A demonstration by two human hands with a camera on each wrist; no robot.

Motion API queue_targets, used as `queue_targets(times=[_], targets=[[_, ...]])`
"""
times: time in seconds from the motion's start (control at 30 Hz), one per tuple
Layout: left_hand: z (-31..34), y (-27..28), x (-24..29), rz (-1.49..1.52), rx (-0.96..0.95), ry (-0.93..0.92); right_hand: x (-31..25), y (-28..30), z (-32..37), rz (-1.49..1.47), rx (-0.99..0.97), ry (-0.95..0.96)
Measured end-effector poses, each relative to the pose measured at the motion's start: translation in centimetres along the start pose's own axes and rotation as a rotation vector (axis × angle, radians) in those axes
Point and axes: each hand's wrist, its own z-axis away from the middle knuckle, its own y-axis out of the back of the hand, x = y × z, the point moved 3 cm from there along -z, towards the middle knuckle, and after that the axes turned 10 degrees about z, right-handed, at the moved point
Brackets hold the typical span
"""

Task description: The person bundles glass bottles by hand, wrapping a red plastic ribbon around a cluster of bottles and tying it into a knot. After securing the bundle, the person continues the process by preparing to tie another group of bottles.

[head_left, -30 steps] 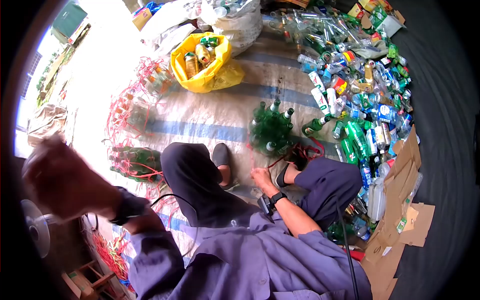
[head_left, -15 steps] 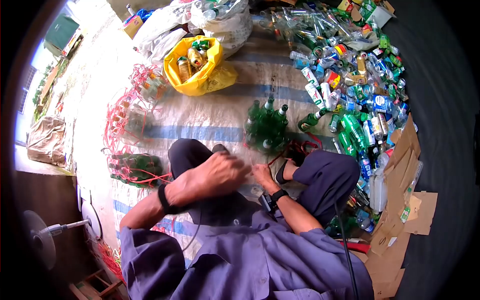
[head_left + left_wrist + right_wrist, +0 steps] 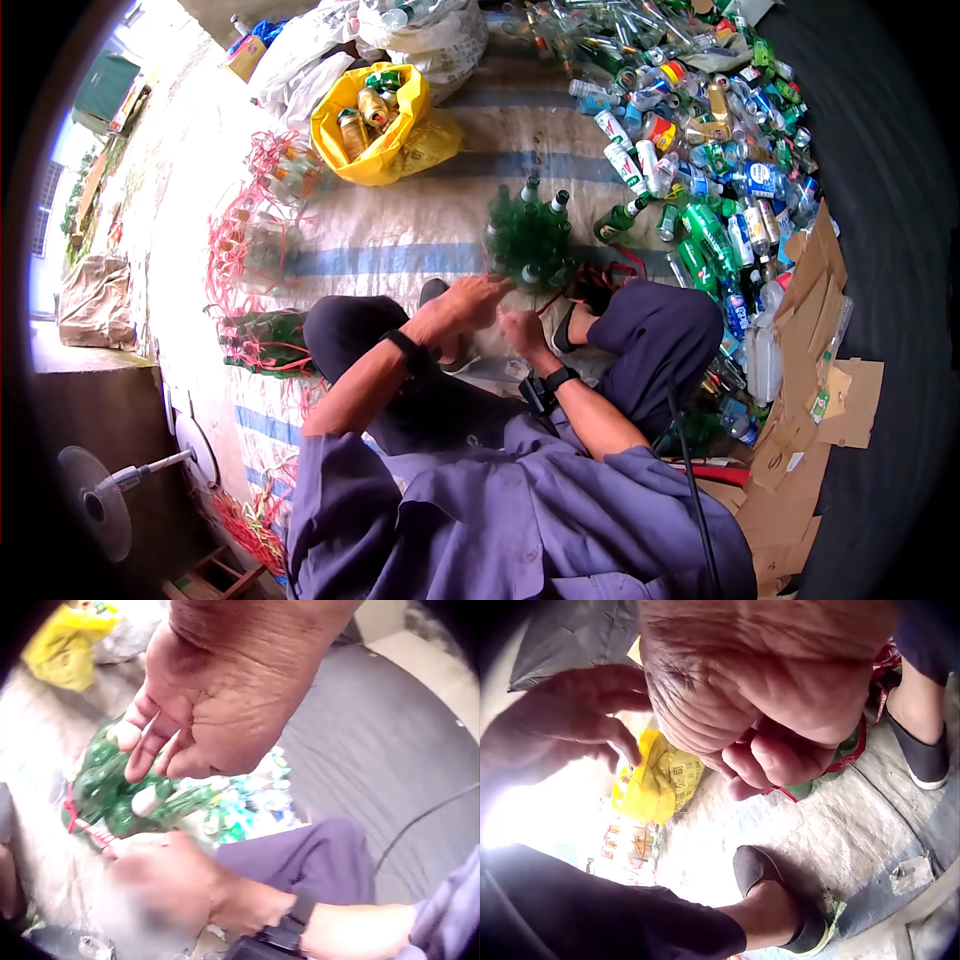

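Note:
Green glass bottles (image 3: 530, 235) stand upright in a tight cluster, with red strap (image 3: 101, 834) around their lower part in the left wrist view. My right hand (image 3: 525, 335) is just on the near side of them, its fingers curled round the strap (image 3: 112, 841) by the bundle. Close beside it, my left hand (image 3: 470, 305) reaches toward the bottles; its fingers are loosely bent, and nothing shows in them in the left wrist view. From the right wrist, the left hand (image 3: 570, 724) appears apart from the right hand (image 3: 769, 697), whose fingertips fold inward.
One separate green bottle (image 3: 620, 220) leans right of the cluster, near a pile of bottles and cans (image 3: 710, 235). A yellow bag (image 3: 385, 140) holds cans. Strapped bottle bundles (image 3: 265, 340) line the left side; cardboard (image 3: 800, 400) lies right, and a fan (image 3: 100, 500) is lower left.
My left hand has swung from the far left across to the right hand, then forward toward the bottles. The right hand stays near the bundle, closed as before.

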Motion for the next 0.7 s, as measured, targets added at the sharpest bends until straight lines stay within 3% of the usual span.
queue_targets(times=[0.03,0.1,0.13,0.23,0.4,0.47,0.57,0.67,0.7], targets=[[-0.5,-1.9,-2.4,0.004,-0.007,-0.002,1.0,-0.6,-0.4,-0.001,0.000,-0.009],[-1.0,-5.4,-6.4,0.033,-0.053,0.022,1.7,-1.8,-0.7,0.453,0.084,0.295],[-0.9,-5.1,-5.7,0.097,-0.088,0.099,1.3,-0.9,-0.8,0.106,0.071,0.120],[-1.5,-7.5,-8.2,0.160,-0.254,0.047,-0.2,0.7,-1.2,-0.152,0.075,-0.040],[-2.2,-7.9,-8.9,0.194,-0.143,0.074,0.7,0.6,-1.4,0.145,0.106,0.089],[-2.4,-8.7,-9.8,0.222,-0.115,0.050,0.9,0.9,-1.6,-0.098,0.128,-0.119],[-2.6,-9.0,-10.3,0.185,-0.053,-0.019,0.4,1.6,-1.5,-0.114,0.043,-0.118],[-2.8,-7.9,-9.7,0.160,-0.101,0.099,0.9,1.2,-1.6,-0.184,0.031,-0.293],[-2.9,-8.1,-10.3,0.119,-0.036,0.138,0.2,1.7,-1.7,-0.184,0.029,-0.294]])
